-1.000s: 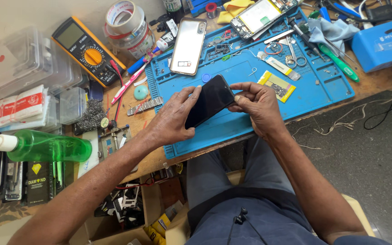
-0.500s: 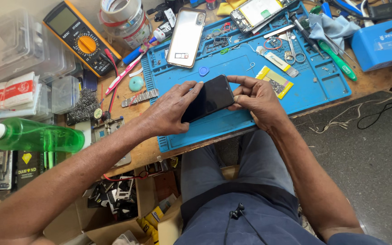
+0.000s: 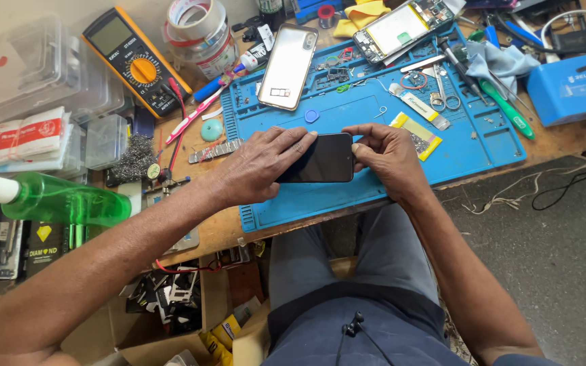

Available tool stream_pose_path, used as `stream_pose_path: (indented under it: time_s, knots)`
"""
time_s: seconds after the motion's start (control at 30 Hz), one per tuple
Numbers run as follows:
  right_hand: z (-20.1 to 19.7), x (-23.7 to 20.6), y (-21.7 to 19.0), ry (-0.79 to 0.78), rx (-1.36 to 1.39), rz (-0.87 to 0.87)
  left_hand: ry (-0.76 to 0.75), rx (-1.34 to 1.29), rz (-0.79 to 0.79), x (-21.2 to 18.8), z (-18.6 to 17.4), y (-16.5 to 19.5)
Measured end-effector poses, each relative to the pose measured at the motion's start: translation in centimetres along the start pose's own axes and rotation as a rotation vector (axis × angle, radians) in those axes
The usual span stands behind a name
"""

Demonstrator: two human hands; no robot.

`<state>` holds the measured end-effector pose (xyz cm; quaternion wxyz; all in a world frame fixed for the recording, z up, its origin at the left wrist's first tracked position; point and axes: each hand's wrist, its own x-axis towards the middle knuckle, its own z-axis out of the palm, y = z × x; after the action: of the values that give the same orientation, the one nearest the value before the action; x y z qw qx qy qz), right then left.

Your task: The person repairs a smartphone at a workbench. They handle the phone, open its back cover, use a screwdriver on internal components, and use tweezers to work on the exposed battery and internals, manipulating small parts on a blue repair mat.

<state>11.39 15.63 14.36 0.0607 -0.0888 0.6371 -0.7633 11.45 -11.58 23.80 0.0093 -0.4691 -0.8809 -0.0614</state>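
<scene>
A black phone screen panel (image 3: pixel 323 157) lies nearly flat just above the blue repair mat (image 3: pixel 489 139), held between both hands. My left hand (image 3: pixel 262 163) covers its left end, fingers spread over the top edge. My right hand (image 3: pixel 388 152) pinches its right edge with thumb and fingertips. A silver phone back cover (image 3: pixel 287 66) rests on the mat's far left part. An opened phone with exposed circuit board (image 3: pixel 405 27) lies at the mat's far edge.
A yellow multimeter (image 3: pixel 134 59), tape rolls (image 3: pixel 198 27), clear plastic boxes (image 3: pixel 22 68) and a green spray bottle (image 3: pixel 56 200) crowd the left of the bench. Tweezers, a green-handled screwdriver (image 3: pixel 506 108), a cloth and a blue box (image 3: pixel 571 85) sit right. Cables hang off the right edge.
The panel has been turned from a tilted, raised pose to nearly flat and horizontal, lower over the mat. Both hands kept hold and shifted with it.
</scene>
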Motion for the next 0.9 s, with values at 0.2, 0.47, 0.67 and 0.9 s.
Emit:
stream_pose_path:
  time_s: [0.2,0.47,0.67,0.9]
  knots:
    - [0.3,-0.6,0.6,0.058,-0.149,-0.122,0.062,0.270,0.148,-0.3,0.0,-1.6]
    - [0.6,-1.0,1.1,-0.046,-0.223,-0.038,0.162,0.562,0.312,-1.2,1.0,-3.9]
    - [1.6,0.1,-0.1,-0.164,-0.231,0.043,0.213,0.609,0.366,-1.7,1.7,-5.6]
    - [2.3,2.4,-2.7,-0.286,-0.542,0.158,0.243,0.649,0.402,-1.5,1.8,-6.7]
